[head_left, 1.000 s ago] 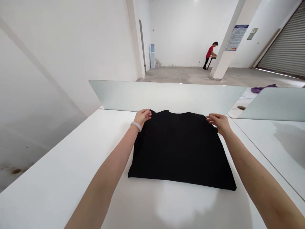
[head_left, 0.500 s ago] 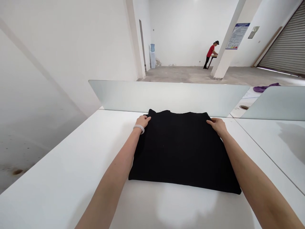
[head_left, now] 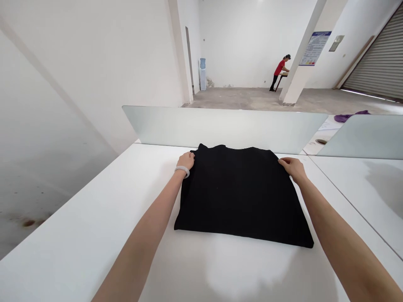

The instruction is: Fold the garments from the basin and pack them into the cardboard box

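A folded black shirt (head_left: 239, 193) lies flat on the white table (head_left: 94, 222), its collar at the far side. My left hand (head_left: 185, 160), with a pale bangle on the wrist, is at the shirt's far left shoulder, its fingers curled on the edge. My right hand (head_left: 293, 168) holds the far right shoulder, fingers over the fabric. Both forearms reach in from the near corners of the view.
A pale glass panel (head_left: 220, 128) stands along the table's far edge. Another white table top (head_left: 362, 184) adjoins on the right, with a purple cloth (head_left: 351, 118) beyond. Far off, a person in a red shirt (head_left: 280, 71) stands at a small table.
Both hands sit slightly nearer me at the shirt's shoulders, and the shirt's near edge has shifted a little. The whole view has also moved slightly.
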`<state>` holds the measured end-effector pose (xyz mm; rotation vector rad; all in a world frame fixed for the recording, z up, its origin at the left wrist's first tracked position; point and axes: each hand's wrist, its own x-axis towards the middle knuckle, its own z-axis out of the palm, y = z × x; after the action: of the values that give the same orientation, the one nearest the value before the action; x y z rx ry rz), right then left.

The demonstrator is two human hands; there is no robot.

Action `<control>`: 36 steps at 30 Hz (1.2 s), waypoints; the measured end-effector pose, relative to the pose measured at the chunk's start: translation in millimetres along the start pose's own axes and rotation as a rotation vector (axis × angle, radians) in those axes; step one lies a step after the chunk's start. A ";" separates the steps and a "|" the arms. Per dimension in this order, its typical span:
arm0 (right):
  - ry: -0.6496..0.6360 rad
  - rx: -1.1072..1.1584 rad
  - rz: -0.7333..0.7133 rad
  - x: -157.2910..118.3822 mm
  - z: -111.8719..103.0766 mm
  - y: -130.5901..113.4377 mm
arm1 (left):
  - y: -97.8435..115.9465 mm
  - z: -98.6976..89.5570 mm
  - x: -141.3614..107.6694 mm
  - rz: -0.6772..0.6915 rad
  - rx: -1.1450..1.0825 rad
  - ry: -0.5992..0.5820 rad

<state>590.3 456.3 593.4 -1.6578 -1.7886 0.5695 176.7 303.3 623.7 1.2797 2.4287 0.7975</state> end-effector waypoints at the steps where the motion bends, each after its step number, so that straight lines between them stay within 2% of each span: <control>1: 0.015 0.006 -0.013 -7.0 -5.4 2.9 | -4.0 -5.6 -7.9 0.021 -0.014 0.017; 5: 0.025 -0.019 -0.023 -41.8 -24.5 11.2 | -18.5 -26.1 -48.2 0.088 -0.038 0.128; 7: -0.028 -0.007 -0.009 -59.9 -31.0 12.5 | -21.9 -31.9 -68.7 0.091 -0.073 0.084; 10: -0.111 0.026 0.033 -83.1 -35.4 14.3 | -21.3 -32.2 -93.3 0.070 -0.172 -0.069; 13: -0.086 0.081 0.037 -100.3 -32.0 19.8 | -17.5 -25.5 -107.8 0.058 -0.182 -0.070; 18: 0.058 0.206 0.035 -119.2 -18.5 27.3 | -13.6 -15.2 -115.7 0.073 -0.146 0.015; 23: 0.111 0.117 0.054 -123.9 -16.7 18.9 | -11.4 -12.8 -116.3 0.002 -0.282 0.013; 26: 0.124 -0.040 0.007 -121.3 -17.4 14.3 | -9.5 -11.2 -115.7 0.016 -0.187 0.038; 31: 0.121 -0.286 0.007 -120.4 -13.2 14.5 | -14.9 -4.1 -115.3 0.034 0.036 0.097; 36: 0.088 -0.285 -0.022 -124.4 -11.8 18.1 | -24.8 -0.7 -117.0 -0.014 0.131 0.060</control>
<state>613.1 334.3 570.3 -1.8167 -1.8888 0.2348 226.2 195.4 608.7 1.3003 2.5730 0.6928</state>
